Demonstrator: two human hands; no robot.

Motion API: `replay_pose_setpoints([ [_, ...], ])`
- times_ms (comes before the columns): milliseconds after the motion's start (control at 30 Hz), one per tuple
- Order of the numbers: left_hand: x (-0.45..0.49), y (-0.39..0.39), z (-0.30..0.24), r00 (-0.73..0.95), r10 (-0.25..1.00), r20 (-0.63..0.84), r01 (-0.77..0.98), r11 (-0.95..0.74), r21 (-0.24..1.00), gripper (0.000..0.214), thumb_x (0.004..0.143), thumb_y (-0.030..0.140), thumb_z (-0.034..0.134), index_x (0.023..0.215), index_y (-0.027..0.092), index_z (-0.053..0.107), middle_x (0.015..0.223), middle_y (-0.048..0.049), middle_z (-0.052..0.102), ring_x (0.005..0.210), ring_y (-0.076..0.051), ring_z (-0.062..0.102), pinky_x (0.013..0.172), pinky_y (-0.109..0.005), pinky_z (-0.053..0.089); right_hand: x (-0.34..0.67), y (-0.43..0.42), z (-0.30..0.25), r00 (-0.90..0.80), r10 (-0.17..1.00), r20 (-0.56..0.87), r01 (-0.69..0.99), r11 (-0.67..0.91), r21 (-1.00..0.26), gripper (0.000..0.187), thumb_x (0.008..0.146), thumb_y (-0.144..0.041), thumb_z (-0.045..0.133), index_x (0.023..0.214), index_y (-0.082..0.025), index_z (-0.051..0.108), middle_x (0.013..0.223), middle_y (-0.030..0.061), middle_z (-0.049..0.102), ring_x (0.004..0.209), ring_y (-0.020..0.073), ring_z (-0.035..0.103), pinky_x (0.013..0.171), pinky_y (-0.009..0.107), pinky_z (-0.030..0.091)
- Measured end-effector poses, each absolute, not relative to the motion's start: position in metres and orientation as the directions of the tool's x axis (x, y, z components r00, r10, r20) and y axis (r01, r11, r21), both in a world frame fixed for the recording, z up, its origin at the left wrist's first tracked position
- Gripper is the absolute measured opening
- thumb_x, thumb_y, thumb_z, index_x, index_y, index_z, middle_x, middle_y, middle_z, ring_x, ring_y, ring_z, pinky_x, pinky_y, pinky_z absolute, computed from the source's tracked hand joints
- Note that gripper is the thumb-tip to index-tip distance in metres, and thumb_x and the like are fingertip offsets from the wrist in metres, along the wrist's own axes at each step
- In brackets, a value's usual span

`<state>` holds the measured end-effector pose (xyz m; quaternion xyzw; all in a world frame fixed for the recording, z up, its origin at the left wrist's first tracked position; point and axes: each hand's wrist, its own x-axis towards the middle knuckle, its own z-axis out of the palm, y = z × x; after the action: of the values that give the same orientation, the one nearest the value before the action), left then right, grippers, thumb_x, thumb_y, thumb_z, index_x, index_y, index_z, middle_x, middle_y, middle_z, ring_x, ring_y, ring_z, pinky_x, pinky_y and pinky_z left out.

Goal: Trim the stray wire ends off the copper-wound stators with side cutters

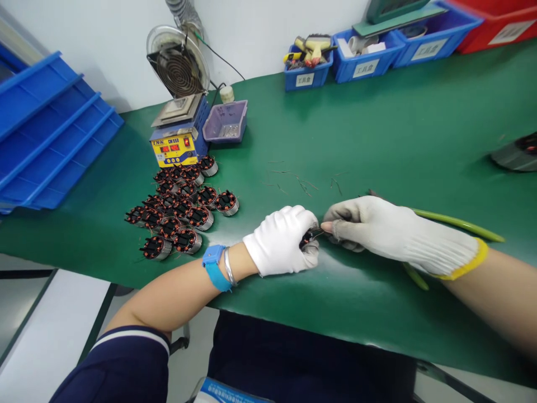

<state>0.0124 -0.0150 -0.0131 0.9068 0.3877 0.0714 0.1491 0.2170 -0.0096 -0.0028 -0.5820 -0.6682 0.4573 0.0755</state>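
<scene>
My left hand (283,240), in a white glove, is closed around a small wound stator coil (306,239) resting on the green mat (377,145); only a dark edge of the coil shows. My right hand (377,226), in a grey glove with a yellow cuff, pinches a thin wire at the coil with its fingertips. A green-handled tool (457,224) lies under the right hand. A blue wrist strap and a bracelet sit on my left wrist.
Several wound stator coils (180,210) are grouped at the left. Behind them stand a solder pot with a fan (178,120) and a purple tray (226,120). Blue bins (361,56) line the back edge. Blue trays (46,129) lie far left. Wire clippings (302,182) dot the mat.
</scene>
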Motion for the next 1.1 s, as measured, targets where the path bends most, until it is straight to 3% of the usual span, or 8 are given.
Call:
replay_pose_setpoints([
  [133, 0.011, -0.014, -0.013, 0.709, 0.704, 0.03, 0.657, -0.676, 0.333, 0.023, 0.082, 0.034, 0.054, 0.1, 0.02, 0.058, 0.098, -0.0086, 0.063, 0.092, -0.027, 0.061, 0.078, -0.04, 0.052, 0.215, -0.007, -0.002, -0.299, 0.822, -0.486, 0.592, -0.239, -0.769, 0.035, 0.075, -0.054, 0.066, 0.07, -0.02, 0.062, 0.056, 0.0012, 0.059, 0.048, 0.0121, 0.05, 0.046, 0.024, 0.04],
  [500, 0.007, -0.011, -0.016, 0.735, 0.67, 0.103, 0.598, -0.713, 0.367, 0.024, 0.079, 0.031, 0.053, 0.099, 0.019, 0.059, 0.097, -0.0094, 0.065, 0.09, -0.026, 0.062, 0.079, -0.039, 0.053, 0.214, 0.001, 0.004, -0.363, 0.747, -0.557, 0.456, -0.378, -0.805, 0.048, 0.054, -0.06, 0.083, 0.064, -0.019, 0.059, 0.054, 0.0009, 0.057, 0.047, 0.0103, 0.05, 0.042, 0.021, 0.044],
  [800, 0.006, -0.01, -0.024, 0.757, 0.611, 0.231, 0.511, -0.774, 0.375, 0.012, 0.083, 0.027, 0.048, 0.088, 0.02, 0.057, 0.088, -0.008, 0.064, 0.082, -0.023, 0.058, 0.074, -0.036, 0.049, 0.22, -0.012, 0.012, -0.529, 0.652, -0.543, 0.476, -0.302, -0.826, 0.041, 0.064, -0.052, 0.078, 0.057, -0.019, 0.053, 0.049, -0.0012, 0.054, 0.044, 0.0072, 0.044, 0.041, 0.019, 0.036],
  [1000, 0.008, -0.01, -0.026, 0.76, 0.62, 0.196, 0.525, -0.763, 0.376, 0.006, 0.081, 0.025, 0.053, 0.084, 0.021, 0.055, 0.086, -0.0068, 0.061, 0.082, -0.023, 0.057, 0.075, -0.036, 0.049, 0.22, -0.001, 0.011, -0.528, 0.615, -0.586, 0.314, -0.5, -0.807, 0.055, 0.052, -0.066, 0.079, 0.073, -0.017, 0.068, 0.073, 0.009, 0.071, 0.06, 0.018, 0.065, 0.055, 0.027, 0.056],
  [1100, 0.008, -0.01, -0.026, 0.757, 0.624, 0.197, 0.532, -0.762, 0.369, 0.004, 0.082, 0.025, 0.053, 0.082, 0.021, 0.054, 0.086, -0.0066, 0.06, 0.082, -0.023, 0.057, 0.075, -0.036, 0.049, 0.212, 0.003, 0.008, -0.554, 0.55, -0.626, 0.373, -0.508, -0.777, 0.05, 0.05, -0.057, 0.088, 0.067, -0.017, 0.066, 0.065, 0.0083, 0.069, 0.056, 0.0172, 0.064, 0.052, 0.025, 0.055],
])
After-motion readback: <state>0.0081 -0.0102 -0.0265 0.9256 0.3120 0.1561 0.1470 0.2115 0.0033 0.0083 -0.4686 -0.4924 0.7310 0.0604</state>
